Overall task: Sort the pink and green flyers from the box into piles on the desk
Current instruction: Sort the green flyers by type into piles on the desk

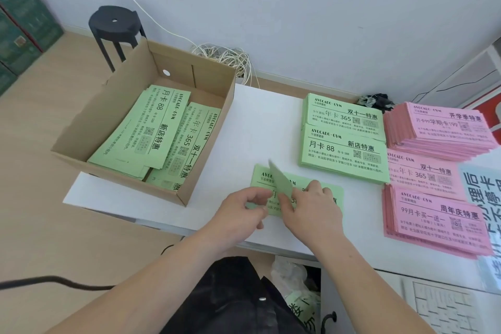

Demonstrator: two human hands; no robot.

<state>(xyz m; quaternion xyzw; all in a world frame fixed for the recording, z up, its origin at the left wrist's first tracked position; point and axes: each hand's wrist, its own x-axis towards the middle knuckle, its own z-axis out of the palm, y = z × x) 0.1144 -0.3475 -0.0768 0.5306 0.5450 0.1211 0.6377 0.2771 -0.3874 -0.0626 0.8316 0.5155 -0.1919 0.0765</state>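
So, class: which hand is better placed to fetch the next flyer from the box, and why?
Probably the left hand: the box sits on its side, while the right hand is farther off, pinching the lifted green flyer.

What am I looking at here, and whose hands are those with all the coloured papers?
Those are a person's own bare hands, the left hand and the right hand. There is no machine. The camera sits on the person's head and looks down, so you see what they see.

A brown cardboard box stands on the white desk. The green paper flyers inside it are waiting to be sorted, and only green ones show there.

To the right lie the sorted stacks: two green piles, one behind the other, and three pink piles beyond them. A third green pile lies under the hands.

Both hands pinch a single green flyer, tilted up above that pile.
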